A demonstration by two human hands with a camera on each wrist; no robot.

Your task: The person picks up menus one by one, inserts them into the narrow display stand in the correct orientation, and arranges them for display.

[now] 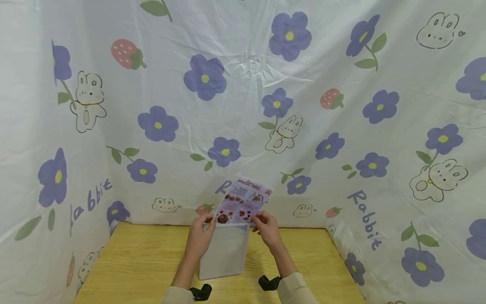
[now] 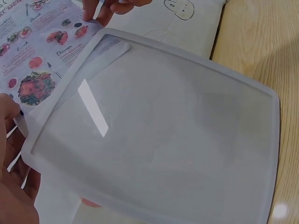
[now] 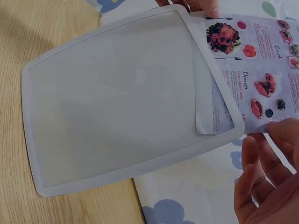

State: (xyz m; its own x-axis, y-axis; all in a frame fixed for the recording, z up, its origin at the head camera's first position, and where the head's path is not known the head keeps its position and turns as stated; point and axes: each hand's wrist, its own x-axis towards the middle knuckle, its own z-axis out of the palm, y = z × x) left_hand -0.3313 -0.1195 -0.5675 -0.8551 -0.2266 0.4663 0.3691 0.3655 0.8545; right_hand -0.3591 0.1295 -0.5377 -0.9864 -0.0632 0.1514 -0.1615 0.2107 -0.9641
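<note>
A printed menu sheet (image 1: pixel 243 200) with food pictures is partly inside a white rectangular frame (image 3: pixel 35 126) with a clear front. Its lower end (image 2: pixel 105 58) shows through the clear panel, lying askew, while most of the sheet sticks out beyond the frame's upper end. My left hand (image 1: pixel 200 234) pinches the sheet's left edge at the frame's upper left corner, some fingers behind the frame. My right hand (image 1: pixel 267 228) pinches the sheet's right edge between thumb and fingers, just beyond the opposite corner. In the head view, the frame's lower end is near the wooden table.
The wooden table (image 1: pixel 144 253) lies under both forearms. Behind it and at both sides hangs a white cloth (image 1: pixel 243 122) printed with flowers and rabbits. Black wrist mounts (image 1: pixel 201 292) sit by the sleeves.
</note>
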